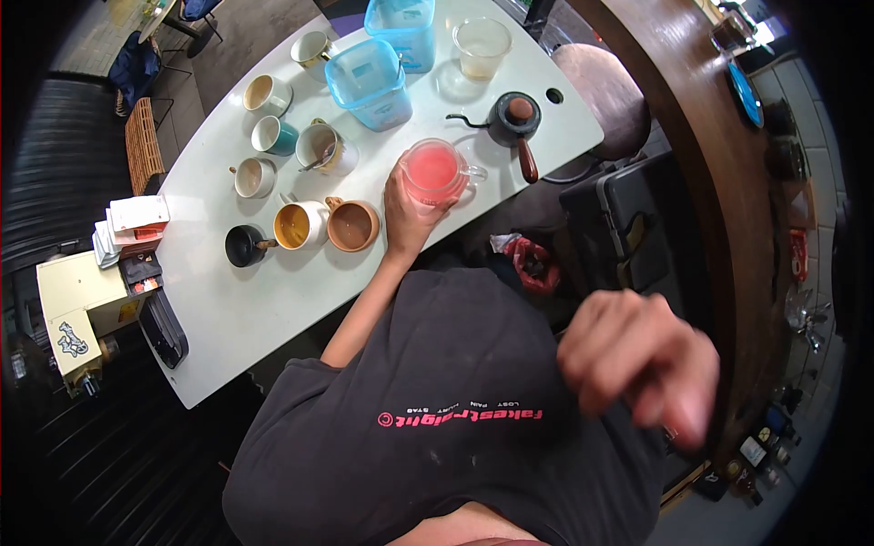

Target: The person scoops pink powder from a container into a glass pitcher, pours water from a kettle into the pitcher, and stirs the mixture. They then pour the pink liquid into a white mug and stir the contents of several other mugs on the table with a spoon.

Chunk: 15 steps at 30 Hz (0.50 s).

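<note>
My left hand is wrapped round a clear glass mug with pink-red liquid in it, near the table's front edge. The mug's handle points right. My right hand is raised close to the camera, off the table, with curled fingers blurred by motion; whether it holds anything is hidden. Left of the glass mug stand a brown mug, a white mug with a yellow-brown inside and a white mug with a spoon. A dark grinder with a wooden knob and a crank stands to the right.
On the white table are more cups, including a teal one and a black one. Blue plastic tubs and a clear tub stand farther back. A stool and a black case are at the right.
</note>
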Available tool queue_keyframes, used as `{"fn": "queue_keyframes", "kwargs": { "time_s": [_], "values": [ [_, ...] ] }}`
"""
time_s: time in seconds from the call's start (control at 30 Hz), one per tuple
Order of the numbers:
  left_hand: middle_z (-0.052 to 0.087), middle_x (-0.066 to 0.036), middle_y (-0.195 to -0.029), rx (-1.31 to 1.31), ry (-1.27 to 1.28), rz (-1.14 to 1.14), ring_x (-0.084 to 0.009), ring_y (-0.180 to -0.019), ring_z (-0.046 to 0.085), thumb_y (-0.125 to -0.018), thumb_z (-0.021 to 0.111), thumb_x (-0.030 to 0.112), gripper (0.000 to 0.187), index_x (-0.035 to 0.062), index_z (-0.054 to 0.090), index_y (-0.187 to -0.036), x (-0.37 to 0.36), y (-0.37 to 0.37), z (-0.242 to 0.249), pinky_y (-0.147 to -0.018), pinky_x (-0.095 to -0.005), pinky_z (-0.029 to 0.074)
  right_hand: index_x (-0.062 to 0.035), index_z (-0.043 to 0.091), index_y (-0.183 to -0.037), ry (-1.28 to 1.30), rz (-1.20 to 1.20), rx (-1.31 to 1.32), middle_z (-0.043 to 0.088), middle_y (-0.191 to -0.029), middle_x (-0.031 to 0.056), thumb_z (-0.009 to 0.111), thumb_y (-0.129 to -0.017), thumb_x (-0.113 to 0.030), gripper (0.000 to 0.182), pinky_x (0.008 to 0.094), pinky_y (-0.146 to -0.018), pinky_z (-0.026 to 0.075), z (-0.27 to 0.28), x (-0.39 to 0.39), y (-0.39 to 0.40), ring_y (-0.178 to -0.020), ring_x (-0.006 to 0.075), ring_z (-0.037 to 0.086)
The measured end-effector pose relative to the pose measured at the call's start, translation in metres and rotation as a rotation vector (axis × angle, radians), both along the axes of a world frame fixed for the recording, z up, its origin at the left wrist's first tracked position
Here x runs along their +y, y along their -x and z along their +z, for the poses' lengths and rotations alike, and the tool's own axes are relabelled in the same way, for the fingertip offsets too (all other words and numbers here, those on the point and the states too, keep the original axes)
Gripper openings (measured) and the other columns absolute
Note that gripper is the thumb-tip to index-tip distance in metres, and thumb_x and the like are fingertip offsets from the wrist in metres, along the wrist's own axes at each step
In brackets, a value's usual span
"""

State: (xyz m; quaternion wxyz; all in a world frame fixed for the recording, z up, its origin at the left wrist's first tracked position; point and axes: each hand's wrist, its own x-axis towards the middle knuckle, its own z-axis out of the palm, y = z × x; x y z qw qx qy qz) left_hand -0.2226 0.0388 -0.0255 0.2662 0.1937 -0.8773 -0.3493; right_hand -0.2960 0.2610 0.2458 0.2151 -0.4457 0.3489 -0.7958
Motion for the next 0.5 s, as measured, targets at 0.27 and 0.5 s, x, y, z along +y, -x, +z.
{"fn": "queue_keyframes", "kwargs": {
  "time_s": [0.27, 0.5],
  "values": [
    [0.051, -0.026, -0.138, -0.023, -0.039, 0.025, -0.0426, -0.127, 0.053, -0.074, 0.086, 0.056, 0.109, -0.0053, 0.034, -0.148, 0.000, 0.001, -0.007, -0.106, -0.0509, 0.043, -0.0325, 0.065, -0.124, 0.355, 0.466, 0.069, 0.061, -0.067, 0.0200, 0.047, -0.089, 0.014, 0.061, 0.0257, -0.038, 0.042, 0.042, -0.005, -0.006, -0.042, 0.0193, 0.052],
    [0.051, -0.027, -0.138, -0.026, -0.039, 0.052, -0.0429, -0.128, 0.053, -0.074, 0.087, 0.054, 0.109, -0.0048, 0.034, -0.148, 0.004, 0.000, -0.006, -0.107, -0.0504, 0.043, -0.0264, 0.063, -0.103, 0.275, 0.511, 0.039, 0.061, -0.067, 0.0193, 0.048, -0.084, 0.016, 0.049, 0.0261, -0.037, 0.042, 0.057, 0.018, -0.002, -0.043, 0.0193, 0.053]
  ]
}}
